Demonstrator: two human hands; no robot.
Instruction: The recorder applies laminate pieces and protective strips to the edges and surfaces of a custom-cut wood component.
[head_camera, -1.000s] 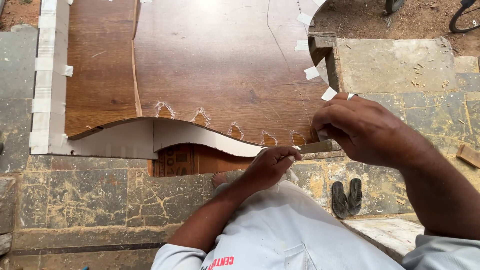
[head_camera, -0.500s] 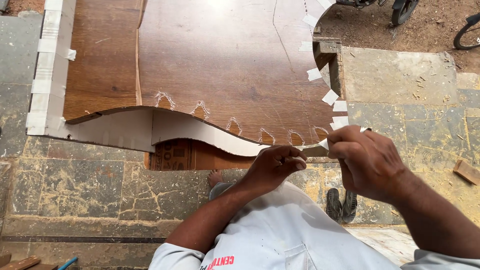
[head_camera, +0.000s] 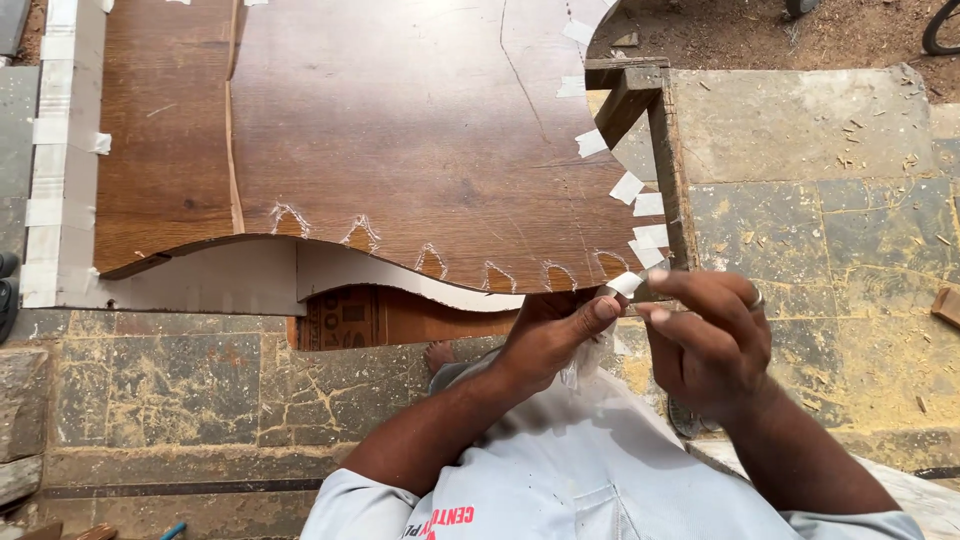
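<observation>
- Since half a second ago, both hands have drawn closer together at the panel's near right corner, and my view has tipped down a little, showing more of the stone floor.
- I see the left hand (head_camera: 548, 335) with thumb and forefinger closed on the small white tape strip (head_camera: 626, 284), held just off the curved edge of the wooden panel (head_camera: 400, 140).
- Right beside it, the right hand (head_camera: 706, 340) pinches the same strip from the other side; a ring shows on one finger. The two hands are nearly touching, fingertips meeting at the tape.
- White edge banding (head_camera: 250, 275) runs along the panel's wavy near edge, and more tape tabs (head_camera: 640, 190) stick out along the right-hand curve.
- A wooden frame (head_camera: 640, 95) carries the panel at that corner.
- Stone paving (head_camera: 820, 180), scattered with wood chips, lies to the right, and a pair of sandals (head_camera: 683, 418) is partly hidden behind my right forearm.
</observation>
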